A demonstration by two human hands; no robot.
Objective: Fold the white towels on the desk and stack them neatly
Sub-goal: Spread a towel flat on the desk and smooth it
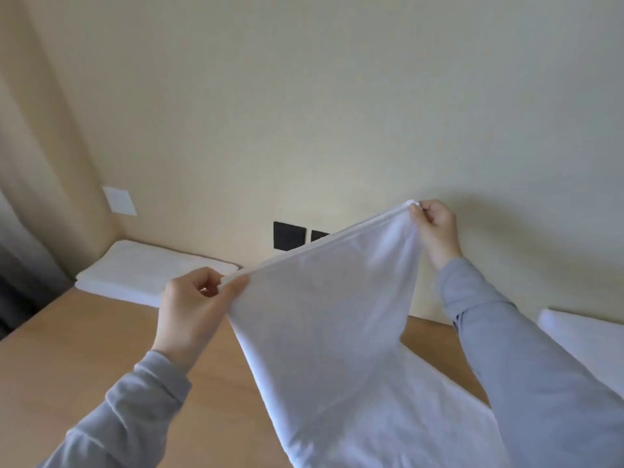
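Aloft, one towel (324, 315) between two hands (192, 309) (435, 228).

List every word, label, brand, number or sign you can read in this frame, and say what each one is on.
No text can be read anywhere.
The white wall plate is blank.
The black wall plates show no legible marking.
The held towel, the folded towels and the grey sleeves show no label or print.

Left grip (196, 305), right grip (435, 228) raised, pinching towel (324, 315).
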